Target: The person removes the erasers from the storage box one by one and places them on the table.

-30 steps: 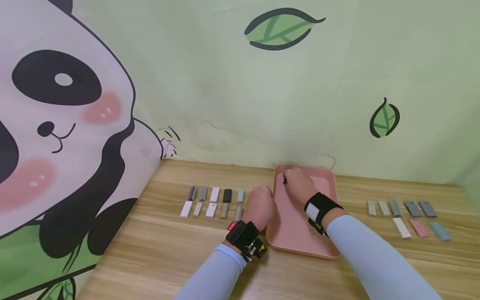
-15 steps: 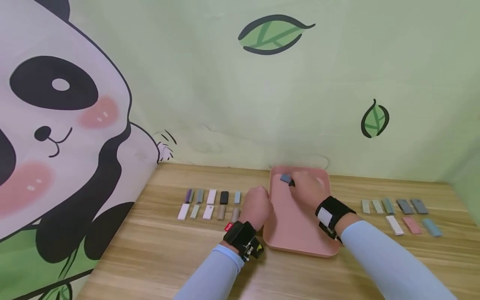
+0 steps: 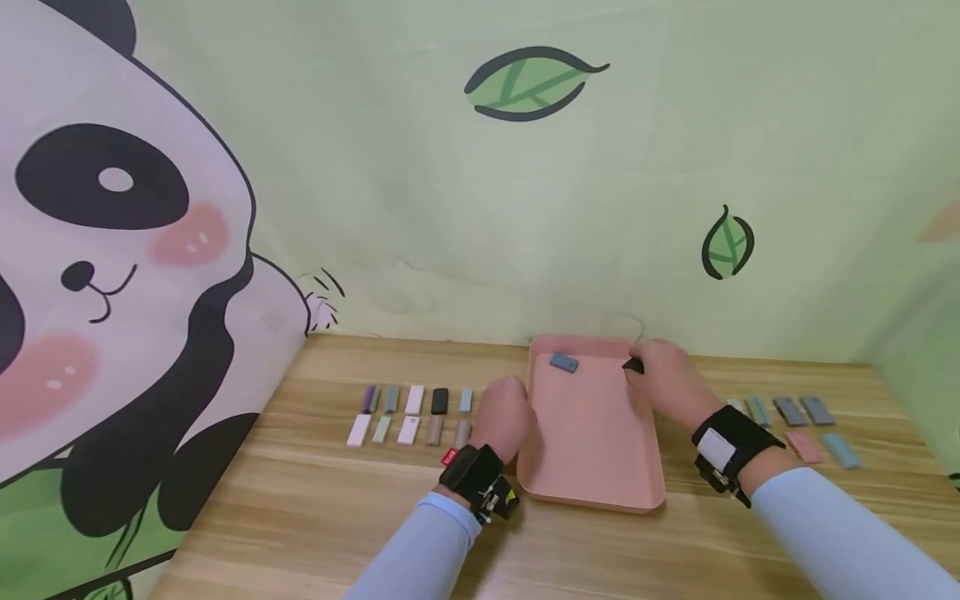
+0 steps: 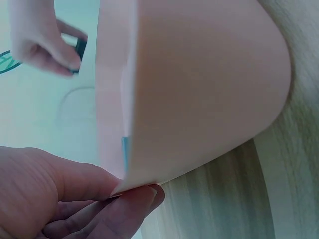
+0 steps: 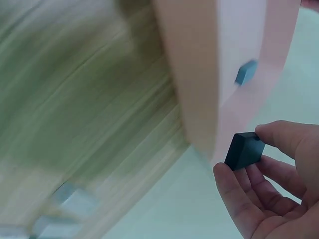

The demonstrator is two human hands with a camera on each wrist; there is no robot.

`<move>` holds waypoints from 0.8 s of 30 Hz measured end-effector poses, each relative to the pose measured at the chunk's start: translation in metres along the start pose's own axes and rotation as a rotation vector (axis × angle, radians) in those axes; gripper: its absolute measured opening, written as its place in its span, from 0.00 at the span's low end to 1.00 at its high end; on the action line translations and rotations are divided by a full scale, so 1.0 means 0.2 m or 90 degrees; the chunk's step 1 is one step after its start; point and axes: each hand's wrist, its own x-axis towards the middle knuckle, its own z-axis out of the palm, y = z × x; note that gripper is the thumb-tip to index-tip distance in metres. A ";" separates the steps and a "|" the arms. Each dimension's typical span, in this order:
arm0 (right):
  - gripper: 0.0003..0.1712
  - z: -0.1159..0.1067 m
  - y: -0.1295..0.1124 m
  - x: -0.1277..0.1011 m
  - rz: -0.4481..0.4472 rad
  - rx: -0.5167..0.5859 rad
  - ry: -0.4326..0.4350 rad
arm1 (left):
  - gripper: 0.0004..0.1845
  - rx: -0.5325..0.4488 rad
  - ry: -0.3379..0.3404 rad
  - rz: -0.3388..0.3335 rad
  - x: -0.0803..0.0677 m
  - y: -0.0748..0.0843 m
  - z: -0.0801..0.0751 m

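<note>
Right hand [image 5: 269, 194] pinching dark block [image 5: 244, 150] — seemingly beside tray [image 3: 585, 467]

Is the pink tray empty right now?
No, in the head view one small blue block lies inside the pink tray near its far end, apart from the right hand.

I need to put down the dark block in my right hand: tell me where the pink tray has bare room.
The pink tray is bare except for a blue block at its far left corner. The middle and near part are free, between the left hand gripping the left rim and the right hand pinching the dark block. Rows of blocks crowd the table's left.
</note>
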 end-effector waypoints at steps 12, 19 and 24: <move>0.23 -0.17 0.27 -0.23 0.111 -0.015 -0.004 | 0.14 0.003 -0.016 -0.001 0.00 0.02 -0.01; 0.20 -0.21 0.40 -0.36 0.139 -0.010 -0.009 | 0.12 -0.007 -0.020 0.002 0.01 0.02 -0.02; 0.15 -0.19 0.42 -0.44 0.130 -0.035 -0.029 | 0.13 -0.007 -0.025 -0.008 0.00 0.01 0.00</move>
